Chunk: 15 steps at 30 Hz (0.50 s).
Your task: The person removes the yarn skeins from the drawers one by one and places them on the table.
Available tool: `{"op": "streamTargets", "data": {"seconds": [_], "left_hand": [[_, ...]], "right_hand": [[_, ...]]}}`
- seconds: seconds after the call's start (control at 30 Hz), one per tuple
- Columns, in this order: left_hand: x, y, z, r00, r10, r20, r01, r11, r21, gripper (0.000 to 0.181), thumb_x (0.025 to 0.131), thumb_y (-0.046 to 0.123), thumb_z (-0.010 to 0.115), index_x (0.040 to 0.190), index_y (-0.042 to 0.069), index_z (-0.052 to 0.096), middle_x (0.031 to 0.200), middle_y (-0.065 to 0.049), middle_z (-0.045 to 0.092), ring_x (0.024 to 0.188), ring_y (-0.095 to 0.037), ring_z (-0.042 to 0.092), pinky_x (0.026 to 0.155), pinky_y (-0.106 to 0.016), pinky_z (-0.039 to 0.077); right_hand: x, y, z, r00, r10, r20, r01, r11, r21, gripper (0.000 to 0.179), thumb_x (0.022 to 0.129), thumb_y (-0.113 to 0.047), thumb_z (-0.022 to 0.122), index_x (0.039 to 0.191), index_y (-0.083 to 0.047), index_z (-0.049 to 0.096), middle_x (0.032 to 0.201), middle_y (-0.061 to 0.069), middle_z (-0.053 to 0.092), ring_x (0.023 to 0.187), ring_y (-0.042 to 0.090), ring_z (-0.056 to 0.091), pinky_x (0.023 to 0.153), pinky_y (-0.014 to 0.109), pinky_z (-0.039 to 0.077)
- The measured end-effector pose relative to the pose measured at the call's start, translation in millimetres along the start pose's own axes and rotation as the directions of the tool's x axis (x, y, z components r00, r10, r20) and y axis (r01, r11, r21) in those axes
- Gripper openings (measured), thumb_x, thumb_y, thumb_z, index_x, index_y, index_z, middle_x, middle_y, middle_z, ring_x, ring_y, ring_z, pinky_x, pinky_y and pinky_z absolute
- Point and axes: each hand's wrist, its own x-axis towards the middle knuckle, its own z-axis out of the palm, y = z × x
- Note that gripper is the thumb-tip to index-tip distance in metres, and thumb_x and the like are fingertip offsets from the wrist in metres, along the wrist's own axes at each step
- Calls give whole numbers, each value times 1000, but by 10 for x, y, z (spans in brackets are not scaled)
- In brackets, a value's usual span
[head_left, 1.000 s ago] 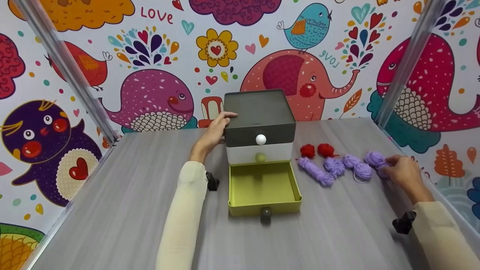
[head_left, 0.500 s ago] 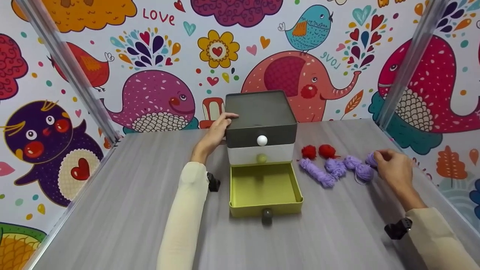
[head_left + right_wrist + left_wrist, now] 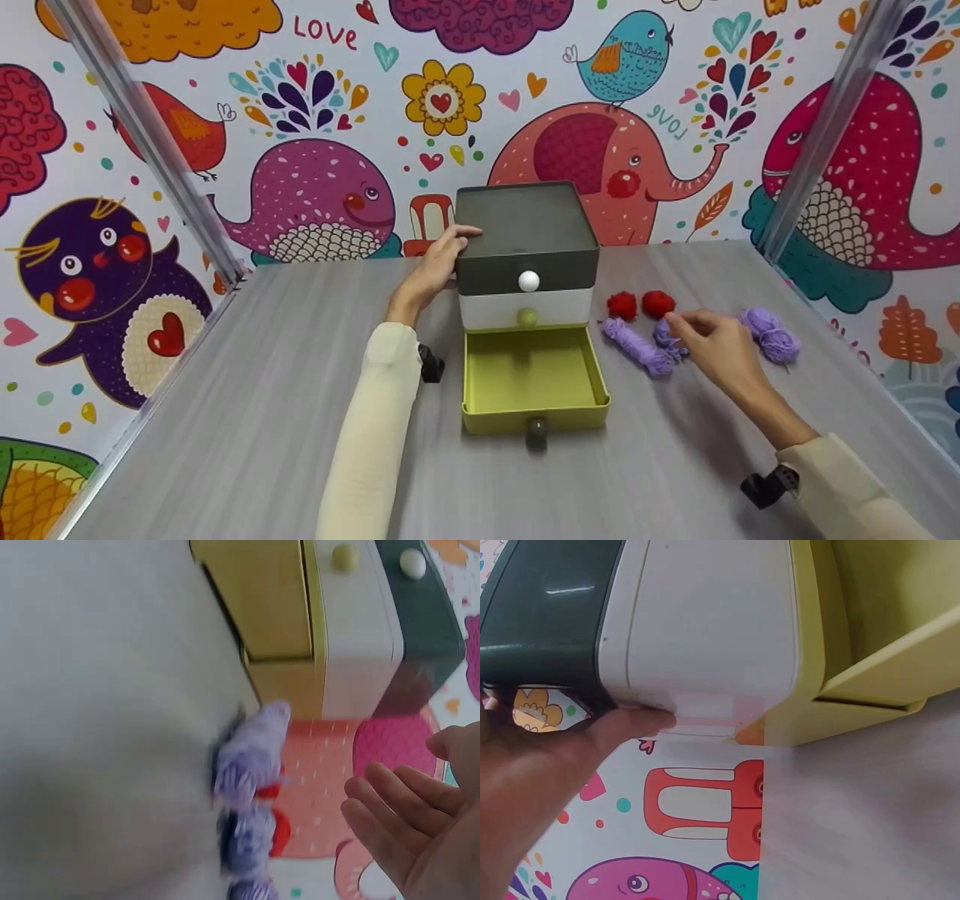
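A small drawer unit (image 3: 525, 225) stands with its green bottom drawer (image 3: 536, 421) pulled out. My left hand (image 3: 433, 266) rests against its left side, fingertips on the dark top; in the left wrist view the thumb (image 3: 641, 724) lies along the white tier. My right hand (image 3: 720, 349) is over the purple yarn, and the right wrist view shows its loosely bent fingers (image 3: 401, 810) holding nothing. Left of it lie a long purple yarn skein (image 3: 634, 345) and a partly covered purple yarn bundle (image 3: 666, 334). More purple yarn (image 3: 771, 335) lies to its right.
Two red yarn balls, one of them nearer the unit (image 3: 622, 305) and the other (image 3: 658, 304) beside it, sit behind the purple skein. Grey table (image 3: 300, 390) surrounds the unit. Patterned panels with metal posts (image 3: 832, 127) enclose the back and sides.
My right hand has moved left from the rightmost purple yarn, which is now uncovered, to the yarn nearer the unit. My left hand has stayed against the unit.
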Motion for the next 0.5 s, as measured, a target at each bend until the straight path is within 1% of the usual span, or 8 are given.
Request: {"op": "streamTargets", "data": {"seconds": [0.1, 0.23, 0.37, 0.5], "left_hand": [[-1, 0, 2, 1000, 0, -2, 0, 1000, 0, 38, 108, 28, 32, 141, 24, 49, 129, -16, 52, 102, -28, 63, 91, -45, 55], [12, -6, 7, 1000, -2, -4, 2, 1000, -2, 38, 108, 28, 31, 141, 23, 50, 129, -16, 52, 101, -27, 63, 89, -44, 55], [25, -11, 11, 1000, 0, -8, 0, 1000, -5, 38, 108, 27, 30, 141, 23, 50, 129, -16, 52, 100, -26, 63, 87, -41, 55], [22, -12, 11, 1000, 1, -17, -1, 1000, -11, 38, 108, 27, 30, 140, 22, 51, 128, -16, 52, 99, -25, 63, 85, -40, 56]], "right_hand": [[-31, -81, 55, 999, 21, 35, -21, 1000, 6, 57, 98, -56, 52, 119, -7, 71, 111, 17, 72, 94, 29, 64, 70, 18, 51], [-88, -172, 136, 995, 40, 90, -42, 999, 19, 51, 98, -56, 54, 110, -10, 74, 110, 15, 71, 94, 29, 63, 73, 22, 53], [-159, -273, 242, 989, 52, 141, -60, 997, 53, 49, 96, -55, 58, 109, -9, 73, 106, 12, 72, 90, 25, 65, 73, 24, 55], [-234, -375, 376, 983, 38, 180, -59, 992, 111, 41, 96, -47, 63, 110, -9, 73, 105, 12, 74, 85, 19, 69, 72, 25, 57]]}}
